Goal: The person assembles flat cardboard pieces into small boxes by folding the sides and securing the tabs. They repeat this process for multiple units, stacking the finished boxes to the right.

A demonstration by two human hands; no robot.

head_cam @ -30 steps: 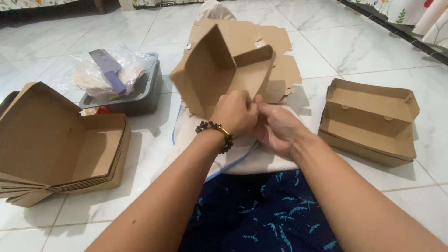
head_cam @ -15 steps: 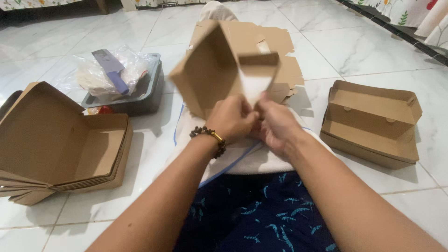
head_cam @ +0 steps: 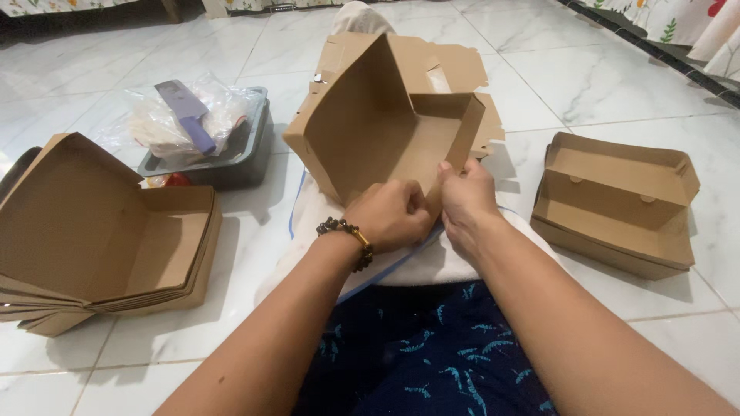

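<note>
Head view: the person sits on the white marble floor [head_cam: 586,85] with legs stretched toward 12 o'clock, a white cloth [head_cam: 432,266] over the lap. Both hands meet at the centre on a half-folded brown cardboard box [head_cam: 378,131]. The left hand [head_cam: 391,216], with a beaded bracelet [head_cam: 348,235] at the wrist, has its grip pressed together on the box's near bottom edge. The right hand [head_cam: 462,200] pinches the box's near right corner, fingers [head_cam: 455,173] closed on the side wall.

Compared with a second ago, the box has opened out: the right side wall, earlier a loose tilted flap and then a blur of motion, now stands upright and meets the back panel squarely, so the tray shape is formed. The right hand has shifted from the centre to that corner. Judging from this, the corner is being set or locked, and the box is close to matching the finished ones.

Under the box, toward 12 o'clock, lie flat cardboard blanks [head_cam: 462,69]. At 9 o'clock sits a nested stack of folded boxes [head_cam: 108,239]; at 3 o'clock, another folded box [head_cam: 617,204]. At 10 o'clock a grey tray [head_cam: 247,154] holds plastic bags [head_cam: 154,127] and a purple-handled cleaver [head_cam: 185,112].
</note>
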